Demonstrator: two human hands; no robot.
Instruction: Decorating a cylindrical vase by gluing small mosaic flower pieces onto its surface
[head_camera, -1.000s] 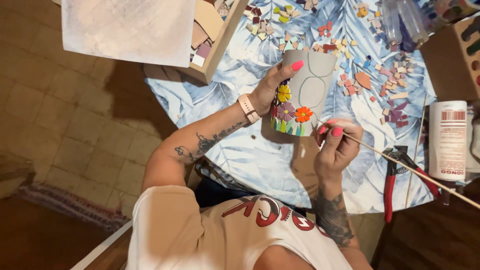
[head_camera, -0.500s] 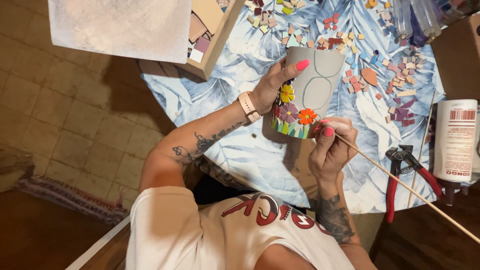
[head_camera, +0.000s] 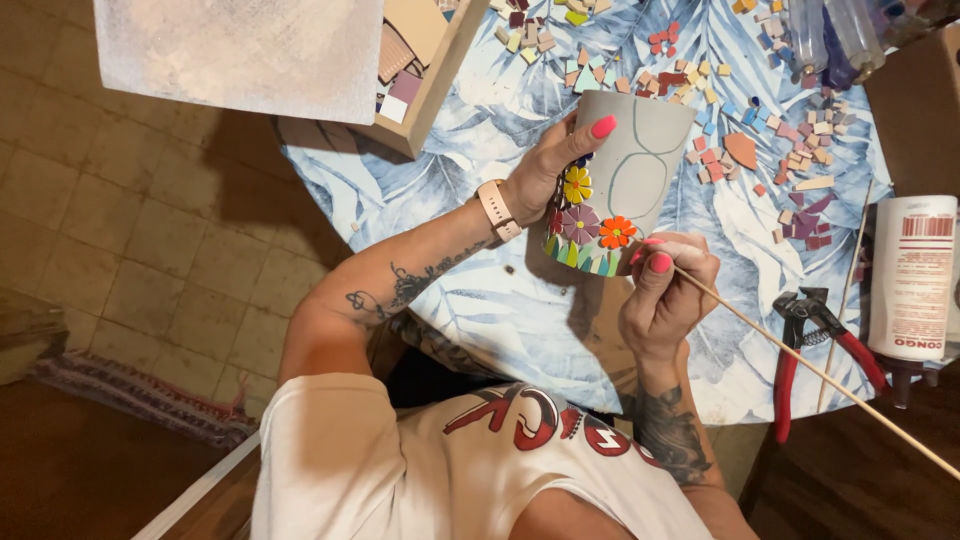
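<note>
My left hand (head_camera: 550, 165) grips a grey pot (head_camera: 630, 170) from its left side, tilted above the table. The pot carries mosaic flowers in yellow, purple and orange (head_camera: 617, 232) and a band of coloured tiles along its bottom edge. My right hand (head_camera: 665, 290) pinches a long thin wooden stick (head_camera: 820, 375), its tip touching the pot next to the orange flower. The stick runs away to the lower right.
The round table (head_camera: 480, 310) has a blue leaf-print cover. Loose mosaic tiles (head_camera: 790, 150) lie scattered at the back. Red-handled nippers (head_camera: 810, 345) and a white glue bottle (head_camera: 915, 275) lie at the right. A wooden box of tiles (head_camera: 425, 70) sits at the back left.
My right hand has moved up and left with the stick, from below the pot to beside the orange flower. The left hand keeps its hold on the pot.
</note>
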